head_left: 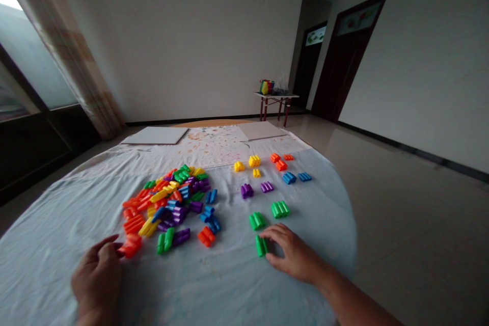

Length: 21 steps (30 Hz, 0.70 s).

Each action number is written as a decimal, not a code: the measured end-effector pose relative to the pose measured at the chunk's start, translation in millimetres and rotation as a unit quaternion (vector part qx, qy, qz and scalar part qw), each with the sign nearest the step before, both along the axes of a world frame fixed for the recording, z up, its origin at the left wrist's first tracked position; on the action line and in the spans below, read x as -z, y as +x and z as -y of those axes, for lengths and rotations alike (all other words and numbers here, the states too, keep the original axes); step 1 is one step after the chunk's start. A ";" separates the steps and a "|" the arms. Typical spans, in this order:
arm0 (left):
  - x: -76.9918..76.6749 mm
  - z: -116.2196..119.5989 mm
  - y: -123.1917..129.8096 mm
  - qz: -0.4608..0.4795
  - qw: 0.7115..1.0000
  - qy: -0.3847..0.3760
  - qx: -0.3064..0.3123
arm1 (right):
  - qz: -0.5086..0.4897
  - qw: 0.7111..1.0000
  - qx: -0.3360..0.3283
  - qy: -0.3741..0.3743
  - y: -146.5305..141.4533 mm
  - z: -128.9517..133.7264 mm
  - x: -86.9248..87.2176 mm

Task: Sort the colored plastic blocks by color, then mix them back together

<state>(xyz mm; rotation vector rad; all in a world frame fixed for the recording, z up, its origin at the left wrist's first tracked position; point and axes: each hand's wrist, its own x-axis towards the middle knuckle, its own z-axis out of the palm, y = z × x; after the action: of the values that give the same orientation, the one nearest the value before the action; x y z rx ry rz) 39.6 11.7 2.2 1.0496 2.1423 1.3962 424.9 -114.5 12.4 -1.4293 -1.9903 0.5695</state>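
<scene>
My right hand rests on the cloth at the right, its fingers and thumb curled at the right side of a small ribbed green plastic block. Just beyond it lie two more green blocks, one nearer and one farther right. At the lower left, my left hand has its fingertips against an orange-red block at the near edge of a mixed pile; its far fingers are partly hidden. The pile holds red, yellow, green, blue and purple blocks.
Sorted by colour at the right are purple blocks, blue blocks, yellow blocks and orange blocks. Two flat boards lie at the far end, a left board and a right board. A small table stands by the wall.
</scene>
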 end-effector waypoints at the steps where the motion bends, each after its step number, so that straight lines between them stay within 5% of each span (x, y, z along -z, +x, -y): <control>1: 0.0 -0.1 -0.1 -0.004 1.000 0.000 0.000 | -0.006 1.000 0.005 0.003 1.7 -0.2 0.6; 17: 4.0 0.0 -4.7 -0.044 0.999 0.001 -0.011 | -0.012 0.999 0.027 0.045 -1.9 -21.0 18.6; 21: 16.7 -5.2 -11.2 -0.084 0.995 0.049 -0.011 | -0.013 0.998 0.025 0.053 -3.9 -19.9 18.3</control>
<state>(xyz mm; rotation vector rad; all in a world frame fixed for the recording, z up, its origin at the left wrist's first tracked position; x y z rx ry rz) 28.4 17.0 -14.5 1.2240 2.2289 1.4833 421.0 -94.5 -5.9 -1.3974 -1.9299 0.4516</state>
